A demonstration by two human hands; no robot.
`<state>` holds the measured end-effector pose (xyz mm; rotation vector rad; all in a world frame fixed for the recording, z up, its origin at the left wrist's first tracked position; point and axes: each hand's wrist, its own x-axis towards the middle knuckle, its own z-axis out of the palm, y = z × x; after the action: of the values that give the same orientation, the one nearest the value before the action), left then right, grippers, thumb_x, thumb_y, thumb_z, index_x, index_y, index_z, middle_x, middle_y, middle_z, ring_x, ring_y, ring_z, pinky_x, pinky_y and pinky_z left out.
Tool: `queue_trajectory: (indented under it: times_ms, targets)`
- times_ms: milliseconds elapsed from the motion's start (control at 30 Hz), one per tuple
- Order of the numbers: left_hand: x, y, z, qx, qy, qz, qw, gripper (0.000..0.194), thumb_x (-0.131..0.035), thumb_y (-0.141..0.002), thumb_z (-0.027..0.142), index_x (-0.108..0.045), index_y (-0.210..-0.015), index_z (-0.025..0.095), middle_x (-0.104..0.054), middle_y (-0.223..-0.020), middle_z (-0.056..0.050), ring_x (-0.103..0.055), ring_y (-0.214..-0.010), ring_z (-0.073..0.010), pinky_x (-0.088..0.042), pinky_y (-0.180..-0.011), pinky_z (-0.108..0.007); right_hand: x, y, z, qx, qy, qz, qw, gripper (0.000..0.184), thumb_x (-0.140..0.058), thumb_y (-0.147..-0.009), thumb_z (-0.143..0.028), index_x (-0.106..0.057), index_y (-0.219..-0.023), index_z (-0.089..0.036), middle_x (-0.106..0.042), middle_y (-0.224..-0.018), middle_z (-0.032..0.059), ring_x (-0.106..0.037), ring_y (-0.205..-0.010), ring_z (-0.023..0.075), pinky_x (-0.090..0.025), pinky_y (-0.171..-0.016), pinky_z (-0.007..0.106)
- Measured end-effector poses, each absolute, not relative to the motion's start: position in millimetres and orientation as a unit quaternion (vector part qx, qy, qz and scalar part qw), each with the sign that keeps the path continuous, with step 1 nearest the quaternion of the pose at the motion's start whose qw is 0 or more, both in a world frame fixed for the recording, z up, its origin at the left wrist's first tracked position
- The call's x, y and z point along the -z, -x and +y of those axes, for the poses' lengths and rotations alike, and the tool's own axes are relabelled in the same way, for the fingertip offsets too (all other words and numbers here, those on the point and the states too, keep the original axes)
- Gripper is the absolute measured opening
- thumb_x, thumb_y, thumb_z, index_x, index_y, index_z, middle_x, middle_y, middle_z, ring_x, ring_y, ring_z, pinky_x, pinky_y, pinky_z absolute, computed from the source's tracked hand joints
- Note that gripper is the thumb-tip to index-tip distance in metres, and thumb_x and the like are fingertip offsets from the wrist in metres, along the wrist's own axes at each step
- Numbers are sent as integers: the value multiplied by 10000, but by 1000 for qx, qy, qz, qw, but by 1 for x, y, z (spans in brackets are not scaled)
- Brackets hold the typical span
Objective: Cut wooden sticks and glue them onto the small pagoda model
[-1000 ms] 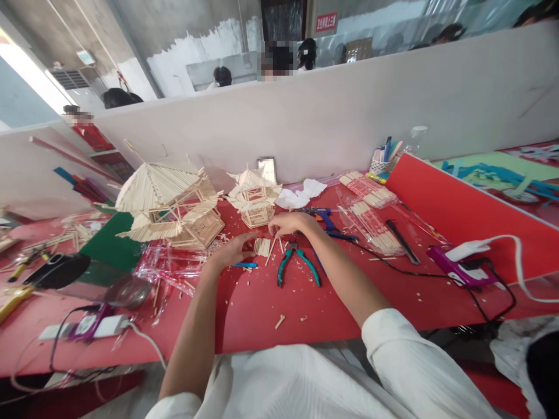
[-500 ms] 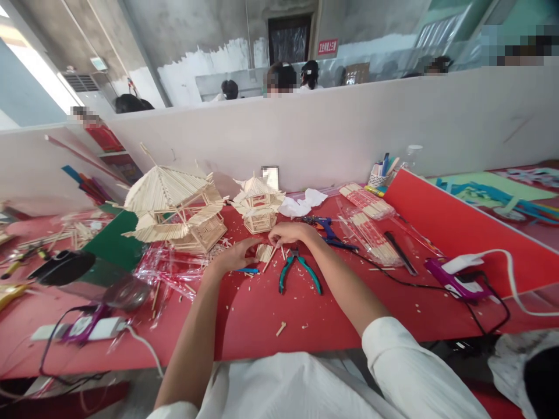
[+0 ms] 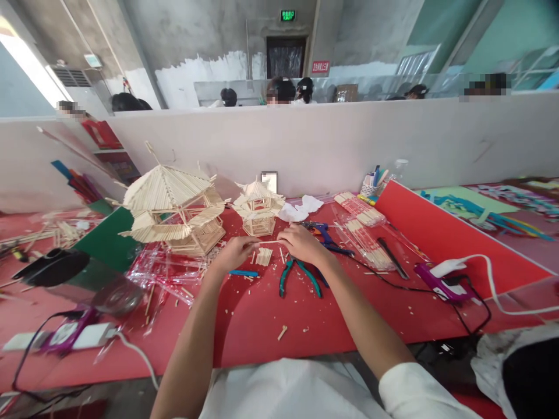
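A thin wooden stick (image 3: pixel 268 242) stretches level between my two hands. My left hand (image 3: pixel 236 254) pinches its left end, and my right hand (image 3: pixel 300 242) pinches the right end. Just below the stick lies a small panel of short sticks side by side (image 3: pixel 264 256). Green-handled pliers (image 3: pixel 300 277) rest on the table with handles spread, near my right hand; their jaws are partly hidden. A blue strip-like tool (image 3: pixel 243 273) lies below my left hand. Behind the hands stands a small pavilion model of sticks (image 3: pixel 258 208), and a larger one (image 3: pixel 172 212) stands to the left.
On the right are packs of sticks (image 3: pixel 367 235), a blue glue gun (image 3: pixel 323 233) with a cord, a red board (image 3: pixel 454 238) and a purple power strip (image 3: pixel 441 283). A dark-lidded clear bottle (image 3: pixel 82 279) lies left. A white partition (image 3: pixel 314 139) runs behind.
The stick, slanted down by the panel before, is now level between both hands. The panel lies free on the table, and my right hand has shifted slightly right. The view has tilted up.
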<state>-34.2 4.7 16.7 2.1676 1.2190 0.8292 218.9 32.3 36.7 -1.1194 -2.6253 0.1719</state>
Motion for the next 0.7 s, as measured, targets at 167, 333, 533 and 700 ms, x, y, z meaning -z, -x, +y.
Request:
queue_trajectory:
  times_ms: [167, 333, 533, 700]
  targets:
    - [-13, 25, 10, -469, -680, 466, 316, 418, -510, -924, 504, -679, -975, 125, -709, -843, -60, -619, -652, -149, -488, -658, -262, -32, -221, 21, -151, 368, -906, 146, 337, -370, -1039, -359, -672, -1013, -214, -718, -925, 74, -630, -890, 221, -386, -789, 279]
    - [-4, 20, 16, -600, -523, 454, 401, 363, -696, -802, 496, -586, -900, 164, -701, -819, -27, -606, -615, -102, -472, -631, -221, -41, -226, 11, -214, 356, -899, 142, 336, -392, -1022, -428, -651, -1000, -215, -684, -770, 29, -623, -723, 180, -354, -679, 251]
    - [8, 11, 18, -629, -424, 437, 483, 472, -792, -680, 565, -552, -759, 166, -633, -669, 18, -557, -538, -69, -426, -548, -175, -37, -225, 8, -255, 340, -891, 159, 378, -427, -998, -485, -617, -865, -187, -593, -635, -10, -506, -553, 132, -290, -578, 242]
    - [7, 0, 12, -598, -435, 391, 548, 463, -780, -713, 560, -651, -836, 132, -689, -751, -38, -589, -591, -81, -444, -572, -187, -33, -221, 6, -355, 319, -864, 162, 364, -432, -994, -479, -624, -1063, -177, -476, -571, -58, -395, -464, 106, -256, -498, 230]
